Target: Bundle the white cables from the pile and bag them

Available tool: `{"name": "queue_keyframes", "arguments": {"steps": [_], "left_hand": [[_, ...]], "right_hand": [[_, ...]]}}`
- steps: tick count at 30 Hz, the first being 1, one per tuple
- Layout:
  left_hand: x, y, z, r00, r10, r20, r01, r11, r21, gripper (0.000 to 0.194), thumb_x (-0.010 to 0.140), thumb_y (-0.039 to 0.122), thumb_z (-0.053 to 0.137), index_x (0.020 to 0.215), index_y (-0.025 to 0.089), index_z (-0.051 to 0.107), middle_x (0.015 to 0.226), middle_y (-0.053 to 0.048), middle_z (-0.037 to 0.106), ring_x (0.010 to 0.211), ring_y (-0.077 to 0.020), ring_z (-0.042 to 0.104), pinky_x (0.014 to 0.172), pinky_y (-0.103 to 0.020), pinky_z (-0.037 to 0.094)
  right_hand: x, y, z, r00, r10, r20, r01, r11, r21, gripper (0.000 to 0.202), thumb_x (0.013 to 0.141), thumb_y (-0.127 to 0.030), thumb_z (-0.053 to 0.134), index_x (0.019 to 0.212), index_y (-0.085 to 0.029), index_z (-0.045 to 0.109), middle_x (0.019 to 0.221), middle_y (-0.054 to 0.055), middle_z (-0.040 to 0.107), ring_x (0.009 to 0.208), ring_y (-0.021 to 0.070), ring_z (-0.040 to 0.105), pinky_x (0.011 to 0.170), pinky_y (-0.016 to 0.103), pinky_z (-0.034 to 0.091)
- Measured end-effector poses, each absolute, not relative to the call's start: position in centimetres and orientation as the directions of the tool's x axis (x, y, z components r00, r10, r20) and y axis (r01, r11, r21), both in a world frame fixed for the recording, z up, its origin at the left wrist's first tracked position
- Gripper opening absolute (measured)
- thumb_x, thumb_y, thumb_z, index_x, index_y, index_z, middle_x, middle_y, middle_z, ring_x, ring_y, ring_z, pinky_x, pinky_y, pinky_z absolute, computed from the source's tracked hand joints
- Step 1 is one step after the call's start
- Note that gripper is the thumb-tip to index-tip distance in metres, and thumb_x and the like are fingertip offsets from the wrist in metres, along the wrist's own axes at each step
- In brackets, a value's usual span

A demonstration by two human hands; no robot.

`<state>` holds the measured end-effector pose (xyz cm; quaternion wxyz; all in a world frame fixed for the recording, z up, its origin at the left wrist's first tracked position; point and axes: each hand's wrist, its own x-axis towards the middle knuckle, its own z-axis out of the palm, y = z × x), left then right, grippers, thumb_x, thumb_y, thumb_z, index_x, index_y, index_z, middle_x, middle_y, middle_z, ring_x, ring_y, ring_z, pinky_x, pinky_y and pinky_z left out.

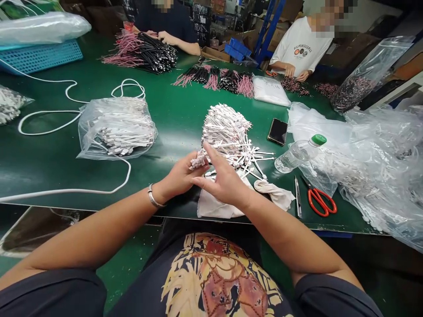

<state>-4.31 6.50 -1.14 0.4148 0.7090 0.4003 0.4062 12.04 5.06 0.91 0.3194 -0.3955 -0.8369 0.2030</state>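
My left hand (180,176) is wrapped round a small bundle of white cables (198,161), their connector ends bunched together near its fingertips. Beside it, my right hand (224,178) is spread, thumb apart from the fingers, against the near side of the bundle, and grips nothing that I can see. Just beyond both hands lies a large pile of white cables (226,123), with some fanned out at its right edge. A white cloth (220,204) lies under my right hand at the table's front edge.
A bag of white cables (119,127) lies left. To the right are a phone (277,131), a bottle (295,154), a cutter (298,198), red-handled scissors (321,200) and plastic bags (373,163). Two people work across the green table (175,105) near black and pink cables (148,53).
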Motion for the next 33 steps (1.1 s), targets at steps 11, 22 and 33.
{"name": "queue_keyframes", "arguments": {"steps": [11, 22, 33], "left_hand": [[-3.9, 6.6, -1.5, 0.358, 0.888, 0.289, 0.148, -0.359, 0.922, 0.022, 0.082, 0.035, 0.058, 0.079, 0.014, 0.055, 0.075, -0.001, 0.059, 0.07, -0.0128, 0.051, 0.068, -0.026, 0.045], [-3.9, 6.4, -1.4, 0.321, 0.895, 0.309, 0.126, -0.364, 0.923, 0.021, 0.078, 0.03, 0.059, 0.091, 0.014, 0.056, 0.085, -0.004, 0.063, 0.078, -0.0155, 0.057, 0.075, -0.028, 0.048], [-5.2, 5.7, -1.3, 0.218, 0.954, 0.204, 0.041, -0.218, 0.975, 0.027, 0.075, 0.036, 0.067, 0.089, 0.016, 0.058, 0.086, -0.004, 0.063, 0.082, -0.0175, 0.062, 0.079, -0.031, 0.049]], "right_hand": [[10.8, 4.9, 0.4, -0.421, 0.702, 0.575, 0.581, 0.695, -0.424, 0.08, 0.086, -0.046, 0.053, 0.148, -0.017, 0.011, 0.152, 0.013, 0.023, 0.142, 0.0257, 0.017, 0.114, 0.047, 0.021], [10.6, 5.1, 0.6, -0.508, 0.657, 0.557, 0.588, 0.737, -0.333, 0.051, 0.093, -0.035, 0.043, 0.137, -0.01, 0.041, 0.14, 0.014, 0.045, 0.136, 0.0226, 0.033, 0.112, 0.042, 0.03], [11.3, 4.3, 0.4, -0.405, 0.663, 0.629, 0.548, 0.727, -0.413, 0.051, 0.09, -0.033, 0.05, 0.136, -0.011, 0.039, 0.135, 0.017, 0.05, 0.13, 0.0225, 0.042, 0.108, 0.042, 0.036]]}}
